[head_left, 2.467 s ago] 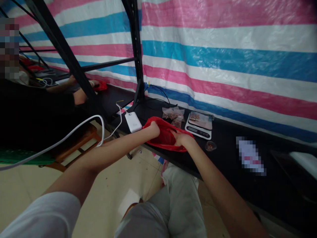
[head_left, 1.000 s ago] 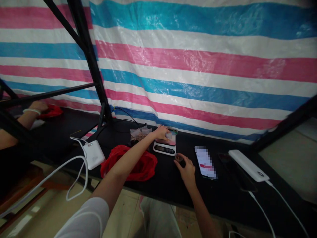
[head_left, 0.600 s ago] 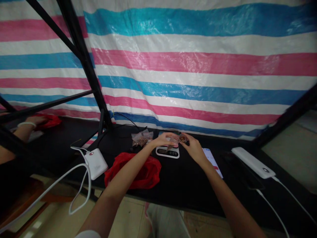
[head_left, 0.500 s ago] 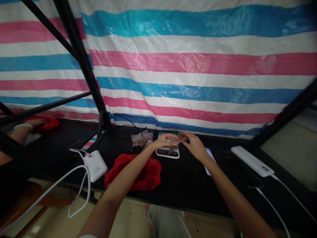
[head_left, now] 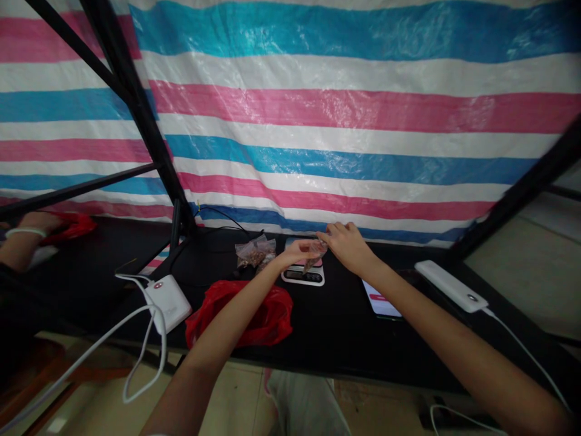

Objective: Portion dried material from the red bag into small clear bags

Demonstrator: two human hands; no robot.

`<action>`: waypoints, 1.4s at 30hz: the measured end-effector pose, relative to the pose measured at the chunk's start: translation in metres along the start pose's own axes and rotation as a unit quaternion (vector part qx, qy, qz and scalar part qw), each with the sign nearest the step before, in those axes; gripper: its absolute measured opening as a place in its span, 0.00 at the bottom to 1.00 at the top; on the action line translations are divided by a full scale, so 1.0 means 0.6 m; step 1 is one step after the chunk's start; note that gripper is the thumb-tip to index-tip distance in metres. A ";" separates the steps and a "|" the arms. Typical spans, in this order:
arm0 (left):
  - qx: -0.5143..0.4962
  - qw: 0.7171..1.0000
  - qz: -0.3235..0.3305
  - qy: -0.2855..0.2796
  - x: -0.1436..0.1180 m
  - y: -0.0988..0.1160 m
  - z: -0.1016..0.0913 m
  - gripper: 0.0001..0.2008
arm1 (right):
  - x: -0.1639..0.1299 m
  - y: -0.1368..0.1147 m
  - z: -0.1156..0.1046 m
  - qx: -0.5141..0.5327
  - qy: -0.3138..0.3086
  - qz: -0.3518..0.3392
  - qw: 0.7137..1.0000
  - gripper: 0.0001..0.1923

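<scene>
Small clear bag (head_left: 315, 261) with brownish contents hangs just above the scale (head_left: 303, 274) on the black bench (head_left: 336, 327), pinched at its mouth by left hand (head_left: 303, 249) and right hand (head_left: 347, 244), fingers closed on it. Judged step: filling or adjusting the bag over the scale; next calls for steady lowering onto the platform. Scale readout, bag contents and whatever the right hand may cup are too small to make out.

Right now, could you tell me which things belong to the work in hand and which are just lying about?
In hand: small clear bag held by left hand and right hand; scale; filled bags.
Lying about: red bag; white charger; phone; power bank.
</scene>
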State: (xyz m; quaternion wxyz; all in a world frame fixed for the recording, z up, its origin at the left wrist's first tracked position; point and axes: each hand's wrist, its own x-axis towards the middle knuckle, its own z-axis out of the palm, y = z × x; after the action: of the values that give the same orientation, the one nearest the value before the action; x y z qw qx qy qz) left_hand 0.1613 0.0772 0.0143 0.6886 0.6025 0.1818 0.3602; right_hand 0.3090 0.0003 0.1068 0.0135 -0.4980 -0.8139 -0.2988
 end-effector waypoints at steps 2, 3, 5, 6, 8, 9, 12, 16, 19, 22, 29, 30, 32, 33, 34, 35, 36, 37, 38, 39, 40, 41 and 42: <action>0.008 1.000 0.000 0.004 0.001 -0.001 -0.003 0.24 | 0.005 -0.004 -0.004 -0.014 0.004 -0.018 1.000 0.12; 0.015 1.000 -0.001 0.005 0.001 -0.002 -0.004 0.23 | 0.007 -0.007 -0.005 -0.021 0.006 -0.025 0.999 0.12; 0.030 1.000 -0.003 0.005 0.001 -0.004 -0.008 0.23 | 0.011 -0.011 -0.008 -0.034 0.012 -0.036 0.999 0.11; 0.037 0.999 -0.002 0.003 0.001 -0.005 -0.010 0.23 | 0.013 -0.013 -0.010 -0.039 0.017 -0.040 0.998 0.11; 0.056 0.998 0.003 -0.004 0.001 -0.005 -0.015 0.24 | 0.014 -0.015 -0.012 -0.043 0.029 -0.046 0.998 0.12; 0.070 0.997 0.009 -0.010 0.001 -0.004 -0.018 0.23 | 0.014 -0.014 -0.012 -0.041 0.035 -0.042 0.998 0.13; 0.144 0.989 0.037 -0.029 0.009 0.002 -0.031 0.23 | 0.004 -0.007 0.005 0.000 0.063 0.022 0.998 0.16; 0.304 0.951 0.048 -0.017 0.032 0.007 -0.047 0.25 | -0.031 -0.008 0.083 0.133 0.068 0.213 0.966 0.16; 0.449 0.893 0.017 0.012 0.050 -0.005 -0.053 0.24 | -0.064 -0.035 0.161 0.225 0.007 0.347 0.911 0.16; 0.549 0.836 -0.016 0.019 0.061 -0.028 -0.053 0.24 | -0.091 -0.074 0.220 0.296 -0.025 0.386 0.873 0.16; 0.433 0.877 0.117 0.172 0.024 0.028 -0.045 0.35 | -0.116 -0.106 0.255 0.346 0.013 0.402 0.848 0.21; 0.408 0.876 0.155 0.204 0.000 0.053 -0.035 0.30 | -0.117 -0.105 0.254 0.353 0.018 0.405 0.844 0.23; 0.359 0.884 0.207 0.214 -0.068 0.101 -0.001 0.21 | -0.119 -0.104 0.251 0.364 0.027 0.409 0.836 0.26; 0.334 0.895 0.215 0.205 -0.110 0.119 0.022 0.21 | -0.119 -0.105 0.248 0.367 0.035 0.411 0.833 0.27; 0.309 0.908 0.206 0.193 -0.155 0.129 0.047 0.23 | -0.119 -0.106 0.245 0.369 0.045 0.411 0.832 0.28; 0.284 0.924 0.183 0.180 -0.201 0.131 0.073 0.27 | -0.119 -0.108 0.242 0.369 0.057 0.410 0.832 0.28; 0.257 0.943 0.143 0.156 -0.245 0.124 0.098 0.31 | -0.118 -0.110 0.238 0.368 0.066 0.408 0.833 0.27; 0.230 0.960 0.108 0.122 -0.286 0.110 0.120 0.36 | -0.117 -0.112 0.234 0.368 0.073 0.407 0.833 0.26; 0.198 0.974 0.072 0.087 -0.323 0.089 0.137 0.37 | -0.116 -0.113 0.231 0.368 0.076 0.407 0.832 0.25; 0.166 0.983 0.027 0.074 -0.354 0.065 0.150 0.36 | -0.115 -0.114 0.229 0.370 0.076 0.406 0.832 0.24; 0.142 0.987 -0.018 0.071 -0.380 0.039 0.157 0.36 | -0.115 -0.115 0.227 0.371 0.075 0.404 0.833 0.23; 0.125 0.987 -0.045 0.085 -0.400 0.014 0.159 0.35 | -0.115 -0.115 0.226 0.371 0.076 0.403 0.833 0.22; 0.113 0.987 -0.064 0.093 -0.415 -0.008 0.157 0.34 | -0.115 -0.115 0.225 0.367 0.080 0.406 0.833 0.22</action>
State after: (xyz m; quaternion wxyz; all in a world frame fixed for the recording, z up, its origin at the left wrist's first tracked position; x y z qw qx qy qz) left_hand 0.0589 -0.1667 -0.0164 0.6177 0.6277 0.3226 0.3470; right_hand 0.3248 -0.0101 -0.0589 0.3804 -0.7166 -0.5844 0.0154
